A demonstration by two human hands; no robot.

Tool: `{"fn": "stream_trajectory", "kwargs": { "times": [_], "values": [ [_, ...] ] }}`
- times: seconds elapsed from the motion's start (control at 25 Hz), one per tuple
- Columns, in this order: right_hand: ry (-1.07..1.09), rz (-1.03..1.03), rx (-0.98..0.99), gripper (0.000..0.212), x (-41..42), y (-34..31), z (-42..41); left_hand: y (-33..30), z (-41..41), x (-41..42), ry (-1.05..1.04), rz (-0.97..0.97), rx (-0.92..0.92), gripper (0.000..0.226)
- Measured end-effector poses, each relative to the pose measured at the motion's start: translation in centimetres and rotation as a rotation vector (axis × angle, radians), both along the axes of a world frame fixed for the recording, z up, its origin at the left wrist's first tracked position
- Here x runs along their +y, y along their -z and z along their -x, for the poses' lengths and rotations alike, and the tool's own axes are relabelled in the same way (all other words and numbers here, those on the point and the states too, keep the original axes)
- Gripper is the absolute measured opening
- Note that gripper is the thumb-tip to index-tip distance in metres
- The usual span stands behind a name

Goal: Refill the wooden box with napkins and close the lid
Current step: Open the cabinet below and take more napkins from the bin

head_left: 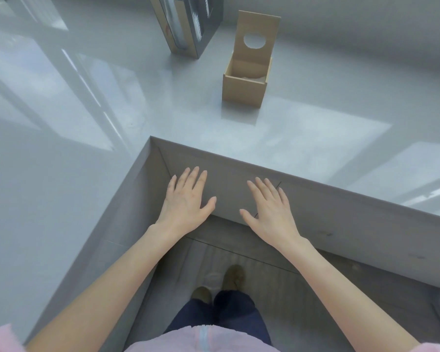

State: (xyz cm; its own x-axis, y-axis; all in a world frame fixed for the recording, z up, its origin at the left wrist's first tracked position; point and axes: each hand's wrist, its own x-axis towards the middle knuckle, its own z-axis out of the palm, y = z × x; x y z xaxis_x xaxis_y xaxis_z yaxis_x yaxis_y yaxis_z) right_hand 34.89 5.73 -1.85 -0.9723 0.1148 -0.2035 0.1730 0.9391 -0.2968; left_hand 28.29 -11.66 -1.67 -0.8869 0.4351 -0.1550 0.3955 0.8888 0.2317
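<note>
A wooden box [243, 91] stands on the grey counter [163, 105], its lid [258, 39] hinged up and upright, with a round hole in it. A little white material shows low inside the box. My left hand [186, 201] and my right hand [269, 207] are held flat with straight, spread fingers, palms down, in front of the counter's inner corner and below its edge. Both hold nothing. The box is well beyond both hands, up and slightly right.
A dark holder [191, 24] with upright flat items stands at the back, left of the box. The counter forms an L around me; its grey fronts [341, 224] drop to a wooden floor where my feet stand.
</note>
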Motion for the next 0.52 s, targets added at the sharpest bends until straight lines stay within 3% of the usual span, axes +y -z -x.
{"fn": "stream_trajectory", "kwargs": {
  "times": [0.36,0.52],
  "values": [
    [0.051,-0.029,-0.010,0.063,0.9,3.9,1.4,4.3,1.9,0.4,0.086,-0.090,0.046,0.082],
    [0.042,-0.089,0.046,0.062,2.4,8.0,3.2,8.3,2.9,2.0,0.078,-0.065,0.109,0.068]
  ]
}}
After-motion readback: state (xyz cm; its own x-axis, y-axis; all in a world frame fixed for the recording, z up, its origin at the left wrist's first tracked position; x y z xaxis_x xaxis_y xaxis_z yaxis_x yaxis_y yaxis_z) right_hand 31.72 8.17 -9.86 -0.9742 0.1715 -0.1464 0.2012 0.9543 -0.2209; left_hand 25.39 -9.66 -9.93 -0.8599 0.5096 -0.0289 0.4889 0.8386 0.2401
